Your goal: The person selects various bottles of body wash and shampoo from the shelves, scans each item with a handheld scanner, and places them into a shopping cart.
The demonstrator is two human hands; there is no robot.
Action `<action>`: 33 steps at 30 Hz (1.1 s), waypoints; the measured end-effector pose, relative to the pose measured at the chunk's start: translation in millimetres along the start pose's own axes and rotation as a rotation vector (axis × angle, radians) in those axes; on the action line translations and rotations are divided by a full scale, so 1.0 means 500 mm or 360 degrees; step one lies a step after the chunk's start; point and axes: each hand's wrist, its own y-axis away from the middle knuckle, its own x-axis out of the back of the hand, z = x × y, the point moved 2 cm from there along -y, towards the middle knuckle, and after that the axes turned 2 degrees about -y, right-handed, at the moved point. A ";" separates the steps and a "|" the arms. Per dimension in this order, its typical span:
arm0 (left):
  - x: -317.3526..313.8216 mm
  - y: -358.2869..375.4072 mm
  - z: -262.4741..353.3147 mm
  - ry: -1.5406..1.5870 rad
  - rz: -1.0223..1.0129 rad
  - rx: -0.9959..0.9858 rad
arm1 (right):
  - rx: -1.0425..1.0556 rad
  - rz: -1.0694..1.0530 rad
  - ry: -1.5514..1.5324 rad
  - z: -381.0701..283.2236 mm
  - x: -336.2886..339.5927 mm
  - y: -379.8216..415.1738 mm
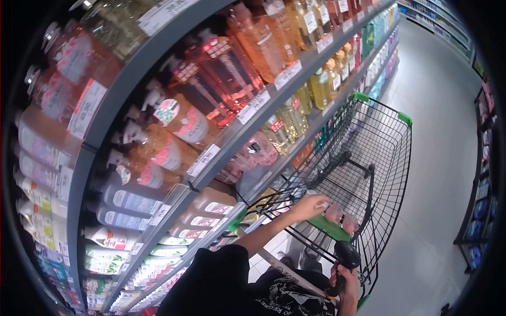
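My left hand (310, 207) reaches over the near end of the shopping cart (408, 158), its fingers closed around something pale that I cannot make out. Just right of those fingers, pink bottles (334, 214) stand by the green seat panel (328, 229) of the cart. My right hand (346, 287) is wrapped round the grip of a black handheld barcode scanner (348, 255), whose head points up toward the cart. The cart's handle bar (287, 271) runs between my arms, close to my body.
Along the left, tall grey shelves (174, 203) hold rows of pump bottles (192, 124) with white price tags (254, 107). The cart stands close beside them. Pale floor (437, 131) runs up the aisle, and another stocked shelf (477, 210) lines the right.
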 end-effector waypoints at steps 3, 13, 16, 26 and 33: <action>0.084 0.115 0.022 0.0090 0.0506 0.0017 | 0.0015 0.0033 0.0021 0.000 0.005 -0.003; 0.054 0.343 0.069 -0.0997 0.1100 0.0107 | 0.0143 -0.0142 0.0132 -0.035 -0.017 -0.043; 0.055 0.329 0.071 -0.0946 0.1248 0.0171 | 0.0088 -0.0350 0.0319 -0.058 -0.080 -0.065; 0.054 0.303 0.074 -0.0954 0.1417 0.0013 | 0.0063 -0.0721 0.0631 -0.065 -0.147 -0.157; 0.053 0.255 0.075 -0.0951 0.1476 -0.0049 | 0.0230 -0.0643 0.0855 -0.094 -0.168 -0.171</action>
